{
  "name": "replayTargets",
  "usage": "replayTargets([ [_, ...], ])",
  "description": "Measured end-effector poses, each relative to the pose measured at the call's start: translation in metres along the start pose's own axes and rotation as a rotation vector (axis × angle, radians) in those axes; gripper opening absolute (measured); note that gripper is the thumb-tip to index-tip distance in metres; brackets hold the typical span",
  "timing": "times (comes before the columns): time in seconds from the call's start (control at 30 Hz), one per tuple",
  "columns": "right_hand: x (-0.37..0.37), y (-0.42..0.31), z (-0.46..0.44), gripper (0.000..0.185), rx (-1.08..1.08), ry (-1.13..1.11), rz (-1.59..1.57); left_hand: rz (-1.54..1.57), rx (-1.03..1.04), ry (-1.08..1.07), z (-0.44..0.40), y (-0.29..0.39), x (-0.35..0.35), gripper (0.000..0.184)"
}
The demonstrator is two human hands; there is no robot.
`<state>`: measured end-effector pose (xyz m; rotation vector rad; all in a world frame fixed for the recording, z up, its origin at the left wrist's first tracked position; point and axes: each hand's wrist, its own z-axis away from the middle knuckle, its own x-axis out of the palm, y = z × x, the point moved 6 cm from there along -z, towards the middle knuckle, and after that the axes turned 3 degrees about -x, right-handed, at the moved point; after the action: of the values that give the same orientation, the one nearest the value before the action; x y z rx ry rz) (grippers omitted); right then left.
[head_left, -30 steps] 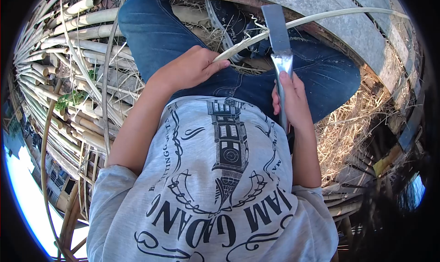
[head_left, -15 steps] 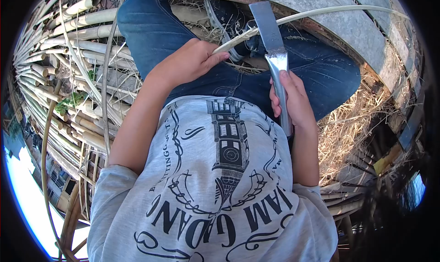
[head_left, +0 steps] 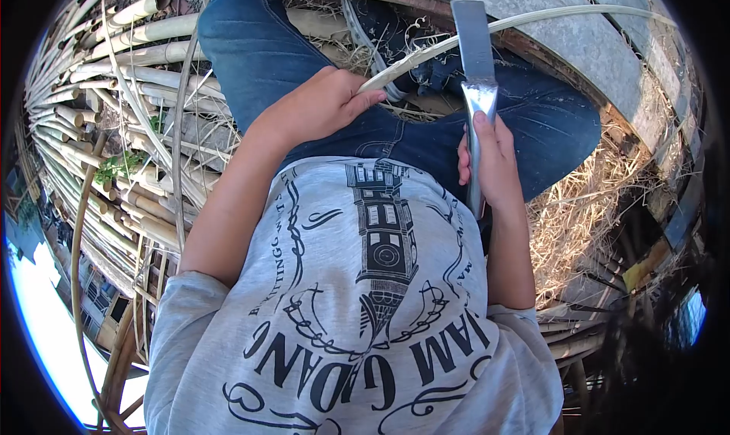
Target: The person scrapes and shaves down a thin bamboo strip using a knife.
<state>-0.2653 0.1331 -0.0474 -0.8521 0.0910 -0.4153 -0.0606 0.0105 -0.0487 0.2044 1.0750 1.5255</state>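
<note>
My left hand (head_left: 331, 104) pinches the near end of a pale, split bamboo strip (head_left: 426, 52) between thumb and fingers. The strip arches up and away to the right. My right hand (head_left: 490, 157) is wrapped round the tubular metal handle of a knife (head_left: 475, 43) with a broad, square-ended blade. Its blade stands upright across the strip, in front of it; whether the edge touches the strip I cannot tell. Thin curled shavings (head_left: 414, 36) hang near the strip, above my shoes.
Many cut bamboo poles (head_left: 144, 55) lie stacked on the left, with long thin strips (head_left: 179, 131) among them. Grey boards (head_left: 601, 70) curve round the front right. A heap of straw-like shavings (head_left: 582, 214) lies beside my right leg (head_left: 563, 123).
My right hand and the knife have shifted to the right along the strip, and the blade stands more upright. My left hand still holds the strip's end, almost in the same place.
</note>
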Motion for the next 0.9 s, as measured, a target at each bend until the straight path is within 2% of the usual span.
replayTargets([
  [0.07, 0.018, 0.001, 0.010, 0.041, 0.127, -0.257, 0.275, -0.095, 0.020, -0.021, 0.001, 0.001, -0.001, 0.043],
  [0.13, 0.010, 0.002, 0.004, 0.040, 0.139, -0.249, 0.267, 0.021, -0.057, -0.043, 0.002, -0.002, 0.000, 0.042],
  [0.2, -0.002, 0.003, -0.003, 0.038, 0.052, -0.024, 0.023, 0.037, -0.032, -0.021, -0.002, 0.004, 0.001, 0.042],
  [0.23, 0.001, 0.005, 0.000, 0.037, 0.060, -0.054, 0.068, 0.041, -0.013, 0.004, -0.001, 0.005, 0.000, 0.042],
  [0.27, 0.014, 0.001, 0.007, 0.037, 0.116, -0.222, 0.208, 0.038, -0.023, 0.004, 0.002, 0.002, 0.002, 0.042],
  [0.33, 0.021, 0.009, 0.014, 0.036, 0.179, -0.288, 0.281, -0.034, -0.002, -0.024, 0.000, -0.001, 0.007, 0.042],
  [0.47, 0.014, 0.007, 0.006, 0.036, 0.158, -0.283, 0.191, 0.027, -0.034, 0.004, -0.005, 0.006, 0.000, 0.042],
  [0.57, 0.025, 0.007, 0.008, 0.037, 0.133, -0.240, 0.100, -0.008, 0.051, 0.049, -0.010, 0.008, -0.005, 0.039],
  [0.67, 0.014, 0.011, 0.008, 0.042, 0.236, -0.312, -0.034, -0.003, 0.115, 0.052, -0.011, 0.012, -0.001, 0.037],
  [0.73, 0.021, 0.017, 0.014, 0.046, 0.402, -0.540, -0.545, 0.010, 0.089, 0.059, -0.009, 0.012, 0.000, 0.037],
  [0.77, 0.025, 0.012, 0.013, 0.048, 0.373, -0.611, -0.751, 0.012, 0.088, 0.061, -0.009, 0.010, -0.001, 0.037],
  [0.8, 0.023, 0.013, 0.011, 0.048, 0.377, -0.614, -0.748, 0.021, 0.082, 0.056, -0.008, 0.008, -0.001, 0.037],
  [0.9, -0.004, 0.008, -0.003, 0.042, 0.128, -0.222, -0.290, 0.044, 0.075, 0.045, -0.005, 0.006, 0.001, 0.037],
])
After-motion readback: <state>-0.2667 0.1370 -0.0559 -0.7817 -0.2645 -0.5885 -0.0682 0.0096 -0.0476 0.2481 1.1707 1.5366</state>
